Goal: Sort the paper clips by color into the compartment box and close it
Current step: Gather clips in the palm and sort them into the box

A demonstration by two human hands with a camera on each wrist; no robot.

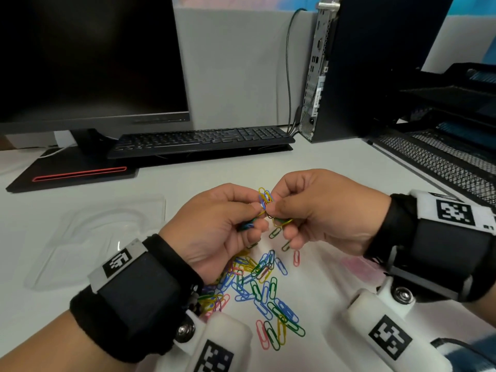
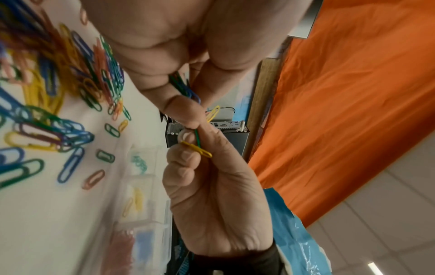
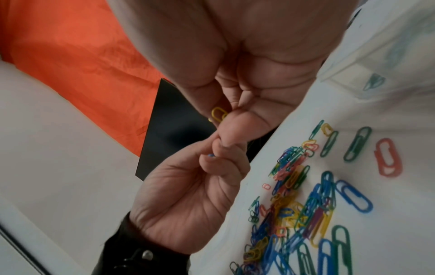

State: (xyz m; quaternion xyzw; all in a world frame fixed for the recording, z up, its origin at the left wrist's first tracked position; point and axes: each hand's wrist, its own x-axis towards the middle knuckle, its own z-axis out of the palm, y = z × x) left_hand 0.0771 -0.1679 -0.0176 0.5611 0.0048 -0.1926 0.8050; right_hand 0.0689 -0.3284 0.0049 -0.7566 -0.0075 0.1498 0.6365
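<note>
I pinch a linked tangle of paper clips (image 1: 265, 208) between my left hand (image 1: 214, 226) and right hand (image 1: 322, 210), raised above the loose pile (image 1: 257, 285) on the desk (image 1: 308, 159), apparently to pull colors apart, while the compartment box (image 2: 139, 197) waits open beside the pile.

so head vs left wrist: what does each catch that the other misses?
Head only: the monitor, keyboard, mesh tray and a clear plastic lid lying left of the hands.
Left wrist only: the compartment box, already holding green, yellow and pink clips in separate sections, though blurred.
Both: the left hand and right hand pinching a tangle of clips above the loose pile on the desk.
</note>
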